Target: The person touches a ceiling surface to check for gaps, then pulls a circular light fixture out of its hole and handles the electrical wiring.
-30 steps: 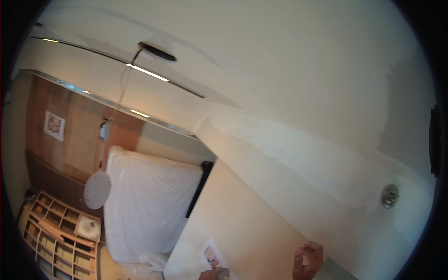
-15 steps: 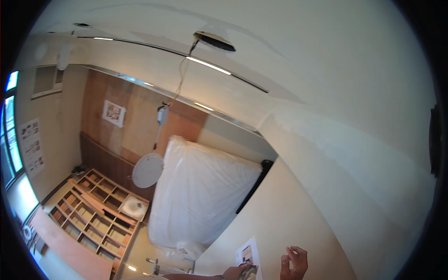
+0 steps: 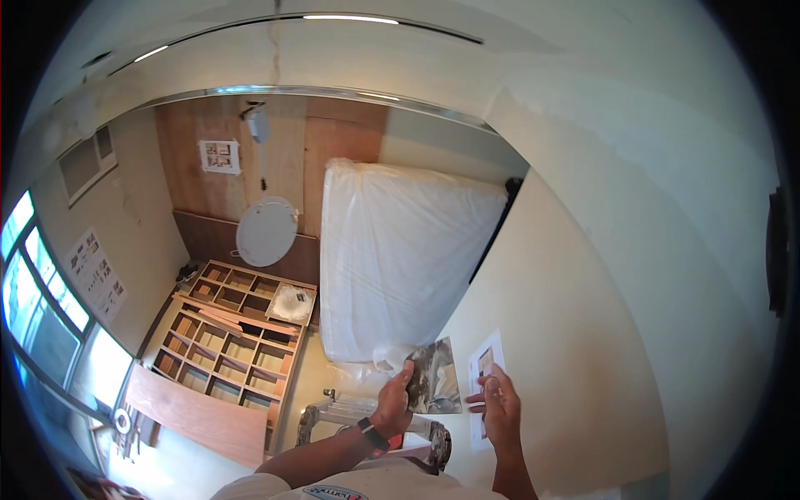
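My left hand (image 3: 392, 406), with a dark band on its wrist, grips the left edge of a flat rectangular plate (image 3: 437, 379). The plate is mottled grey, brown and white, and its exact kind is unclear. To its right, my right hand (image 3: 502, 412) is raised with the fingers curled and the thumb close to the index finger. Whatever may lie between them is too small to make out. Behind that hand, a white printed sheet (image 3: 482, 437) with a small picture is on the pale wall; whether my fingers touch it I cannot tell.
Below me stands a stained stepladder (image 3: 350, 410). A plastic-wrapped mattress (image 3: 400, 267) leans upright ahead. Left of it are a wooden compartment frame (image 3: 237, 379), a plywood panel (image 3: 196, 412) and a round white disc (image 3: 267, 232) hanging on a cord. Windows (image 3: 46, 292) line the left.
My view has tilted downward, showing more of my arms and the ladder. Both hands appear higher in view, and the plate in my left hand now shows almost whole.
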Motion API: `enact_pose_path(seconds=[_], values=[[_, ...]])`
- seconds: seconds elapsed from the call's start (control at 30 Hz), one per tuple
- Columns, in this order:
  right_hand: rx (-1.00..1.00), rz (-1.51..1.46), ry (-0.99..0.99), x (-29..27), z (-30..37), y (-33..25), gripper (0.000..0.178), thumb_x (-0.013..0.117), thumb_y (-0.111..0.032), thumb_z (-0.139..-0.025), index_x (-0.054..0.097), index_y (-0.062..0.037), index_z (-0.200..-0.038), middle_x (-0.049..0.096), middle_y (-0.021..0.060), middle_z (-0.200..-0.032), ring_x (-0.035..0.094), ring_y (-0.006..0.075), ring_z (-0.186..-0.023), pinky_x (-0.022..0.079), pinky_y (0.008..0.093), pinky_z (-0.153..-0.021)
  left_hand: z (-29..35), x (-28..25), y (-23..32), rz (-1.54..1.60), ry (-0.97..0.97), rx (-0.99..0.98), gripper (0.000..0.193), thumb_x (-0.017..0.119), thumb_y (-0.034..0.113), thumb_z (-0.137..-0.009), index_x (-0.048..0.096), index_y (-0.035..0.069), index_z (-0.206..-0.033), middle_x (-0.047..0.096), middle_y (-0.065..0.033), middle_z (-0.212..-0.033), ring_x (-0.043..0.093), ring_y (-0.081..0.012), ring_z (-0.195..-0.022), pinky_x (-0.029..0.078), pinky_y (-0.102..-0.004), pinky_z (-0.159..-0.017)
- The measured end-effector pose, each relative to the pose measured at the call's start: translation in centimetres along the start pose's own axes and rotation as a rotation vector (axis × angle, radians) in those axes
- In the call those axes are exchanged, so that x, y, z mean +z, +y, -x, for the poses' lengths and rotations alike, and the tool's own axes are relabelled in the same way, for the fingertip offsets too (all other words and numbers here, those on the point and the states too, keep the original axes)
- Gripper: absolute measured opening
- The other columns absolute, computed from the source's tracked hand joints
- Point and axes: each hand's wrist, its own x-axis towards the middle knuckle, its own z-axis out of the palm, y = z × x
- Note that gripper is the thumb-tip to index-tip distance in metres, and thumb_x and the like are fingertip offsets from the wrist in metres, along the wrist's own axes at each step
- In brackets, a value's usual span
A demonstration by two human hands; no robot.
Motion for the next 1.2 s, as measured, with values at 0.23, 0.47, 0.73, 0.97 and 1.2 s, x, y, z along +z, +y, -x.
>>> enact_pose_path(seconds=[0.23,0.47,0.73,0.97,1.2], values=[[0.366,-0.519,-0.318,0.9,2.3,4.4,0.053,0.044,-0.035,-0.113,0.052,0.0081,-0.142,0.066,0.0172,-0.125,0.068,0.0223,-0.110,0.055,0.0391,-0.097,4.7,4.5,1.3,-0.428,-0.078,0.091,0.053,0.045,0.044,-0.111,0.054,0.001,-0.139,0.066,-0.0116,-0.130,0.068,-0.0220,-0.114,0.057,-0.0383,-0.098],[0.307,-0.737,-0.112,1.3,3.0,3.2,0.041,0.048,-0.027,-0.111,0.059,0.0075,-0.129,0.069,0.0163,-0.121,0.072,0.0281,-0.104,0.061,0.0431,-0.090,2.4,0.8,-0.3,-0.841,-0.247,0.362,0.054,0.044,0.044,-0.111,0.051,0.000,-0.141,0.065,-0.0119,-0.133,0.068,-0.0231,-0.113,0.058,-0.0394,-0.096],[0.247,-0.181,-0.225,2.0,3.8,3.5,0.033,0.051,-0.014,-0.107,0.061,0.0064,-0.132,0.070,0.0151,-0.123,0.072,0.0238,-0.105,0.060,0.0368,-0.092,5.7,6.4,1.9,-0.392,-0.025,-0.122,0.053,0.052,0.036,-0.110,0.045,0.000,-0.148,0.065,-0.0121,-0.133,0.067,-0.0246,-0.115,0.053,-0.0364,-0.102],[0.371,-0.866,-0.261,2.6,3.1,5.3,0.030,0.055,-0.009,-0.104,0.064,0.0045,-0.130,0.072,0.0120,-0.117,0.073,0.0214,-0.101,0.061,0.0353,-0.088,5.4,5.5,2.0,-0.251,-0.005,-0.234,0.055,0.043,0.049,-0.111,0.054,0.005,-0.141,0.066,-0.0092,-0.131,0.067,-0.0215,-0.113,0.057,-0.0393,-0.097],[0.359,-0.667,-0.179,4.3,1.8,5.8,0.028,0.054,-0.010,-0.105,0.064,0.0043,-0.127,0.073,0.0115,-0.111,0.073,0.0200,-0.095,0.061,0.0340,-0.084,4.4,4.3,2.6,-0.306,-0.028,-0.153,0.056,0.042,0.050,-0.111,0.053,0.006,-0.143,0.067,-0.0097,-0.129,0.068,-0.0217,-0.113,0.057,-0.0398,-0.096]])
